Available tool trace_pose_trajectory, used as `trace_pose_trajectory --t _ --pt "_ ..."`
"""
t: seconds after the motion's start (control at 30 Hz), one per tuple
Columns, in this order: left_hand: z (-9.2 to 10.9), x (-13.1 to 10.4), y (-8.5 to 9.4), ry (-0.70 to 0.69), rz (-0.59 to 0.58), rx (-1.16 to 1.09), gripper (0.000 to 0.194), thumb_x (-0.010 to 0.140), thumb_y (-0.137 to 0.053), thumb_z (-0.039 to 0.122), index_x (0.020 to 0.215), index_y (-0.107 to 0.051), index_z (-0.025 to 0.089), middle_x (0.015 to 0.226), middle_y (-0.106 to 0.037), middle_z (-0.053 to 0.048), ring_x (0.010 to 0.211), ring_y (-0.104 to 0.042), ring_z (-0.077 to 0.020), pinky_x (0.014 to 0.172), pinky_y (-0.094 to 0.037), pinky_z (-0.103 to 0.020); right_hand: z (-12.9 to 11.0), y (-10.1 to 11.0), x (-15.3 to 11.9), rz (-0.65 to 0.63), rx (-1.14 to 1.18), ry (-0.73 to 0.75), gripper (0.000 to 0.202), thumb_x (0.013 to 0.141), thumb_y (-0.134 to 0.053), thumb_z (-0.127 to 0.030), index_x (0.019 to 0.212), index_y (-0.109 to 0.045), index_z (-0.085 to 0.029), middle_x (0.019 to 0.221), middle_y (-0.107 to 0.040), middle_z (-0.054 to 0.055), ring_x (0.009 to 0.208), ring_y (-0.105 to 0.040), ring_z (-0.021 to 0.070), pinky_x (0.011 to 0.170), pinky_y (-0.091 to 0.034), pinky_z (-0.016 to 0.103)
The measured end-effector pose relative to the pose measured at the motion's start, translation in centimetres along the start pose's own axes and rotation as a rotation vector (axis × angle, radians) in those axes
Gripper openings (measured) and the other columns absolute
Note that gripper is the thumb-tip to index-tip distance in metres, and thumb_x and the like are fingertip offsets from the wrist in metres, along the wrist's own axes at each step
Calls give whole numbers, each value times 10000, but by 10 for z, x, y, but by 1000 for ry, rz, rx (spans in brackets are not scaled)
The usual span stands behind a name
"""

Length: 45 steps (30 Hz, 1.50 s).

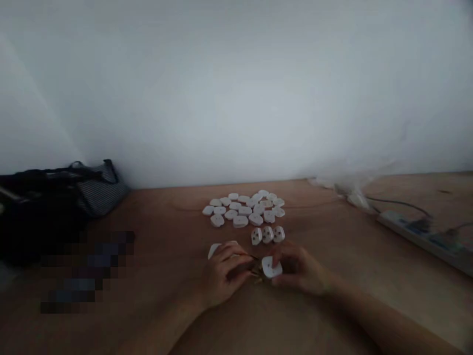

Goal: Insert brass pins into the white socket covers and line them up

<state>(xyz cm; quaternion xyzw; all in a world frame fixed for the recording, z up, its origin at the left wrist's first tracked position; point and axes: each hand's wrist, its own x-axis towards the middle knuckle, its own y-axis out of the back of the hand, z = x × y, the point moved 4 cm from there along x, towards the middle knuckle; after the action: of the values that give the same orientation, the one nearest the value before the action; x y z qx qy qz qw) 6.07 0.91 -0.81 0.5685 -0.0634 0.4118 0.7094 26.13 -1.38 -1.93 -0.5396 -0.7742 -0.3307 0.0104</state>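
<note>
Dim, murky light; soft blur

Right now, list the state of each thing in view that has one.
Right hand, gripping a white piece
White piece, held, marked face showing
Left hand, fingers curled at brass-coloured bits, grip unclear
Three-piece row, side by side
White cluster, loosely spread
Power strip, bearing dark plugs
Clear plastic, crumpled
Dark bag, open or shut unclear

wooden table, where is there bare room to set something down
The wooden table is bare between the right hand and the power strip, and between the black bag and the cluster of white plastic pieces. The middle is crowded: that cluster, the nearer row of three holed pieces, then the left hand and brass-coloured bits.
</note>
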Motion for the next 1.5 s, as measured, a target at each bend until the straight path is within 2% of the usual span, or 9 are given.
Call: trace_pose_trajectory --t 0.23,0.47,0.67,0.8,0.93,1.0,1.2,1.33,1.5 --pt "10 12 -7 -59 57 -62 185 801 -632 220 984 -660 206 925 -645 -70 921 -568 -210 825 -467 -363 -2 4 -1 46 -23 21 228 753 -671 -356 877 -573 -192 921 -631 55 882 -575 206 811 -441 339" --pt "8 13 -9 -63 53 -70 168 815 -621 235 976 -658 206 909 -644 -71 914 -560 -212 812 -458 -364 -3 1 1 -26 10 14 186 789 -635 -354 884 -619 -195 932 -620 53 882 -567 200 815 -431 335" --pt "17 20 -12 -96 -10 -121 181 865 -568 250 1011 -643 175 914 -648 -79 847 -594 -181 757 -476 -288 2 -3 3 0 139 -152 304 747 -665 -412 906 -550 -180 797 -588 8 719 -533 146 639 -431 253" --pt "19 22 -14 40 -10 -137 170 900 -482 204 926 -642 154 833 -654 -61 750 -611 -147 673 -470 -229 1 -3 5 36 85 -161 300 784 -601 -465 857 -541 -181 748 -581 2 665 -514 136 599 -398 245" --pt "13 18 -14 318 70 -99 145 853 -545 223 771 -646 158 696 -648 -20 643 -593 -134 594 -438 -210 -6 3 4 238 -334 -102 333 687 -692 -483 738 -557 -184 742 -605 16 726 -522 177 681 -349 296" --pt "13 16 -17 405 67 -120 170 844 -547 226 727 -648 155 645 -641 -10 598 -580 -126 559 -422 -201 -13 -1 4 256 -514 -27 338 666 -712 -489 666 -566 -184 719 -619 18 744 -525 189 713 -301 314" --pt "17 15 -25 431 75 -102 186 834 -538 235 708 -649 155 625 -647 -4 557 -568 -119 531 -396 -199 -28 -21 6 295 -714 153 186 758 -614 -233 585 -564 -185 595 -620 -6 643 -495 145 632 -206 310" --pt "5 17 -18 457 87 27 205 844 -527 274 726 -649 160 633 -650 -3 547 -559 -120 523 -379 -208 -35 -27 3 345 -768 250 221 755 -574 -198 538 -544 -172 535 -593 0 601 -472 134 616 -188 317" --pt "-21 20 2 487 34 176 228 859 -510 301 768 -685 187 693 -666 -16 675 -580 -166 621 -391 -253 -18 -15 2 202 -716 54 148 765 -629 -234 619 -632 -216 629 -652 -24 677 -527 142 671 -209 311"
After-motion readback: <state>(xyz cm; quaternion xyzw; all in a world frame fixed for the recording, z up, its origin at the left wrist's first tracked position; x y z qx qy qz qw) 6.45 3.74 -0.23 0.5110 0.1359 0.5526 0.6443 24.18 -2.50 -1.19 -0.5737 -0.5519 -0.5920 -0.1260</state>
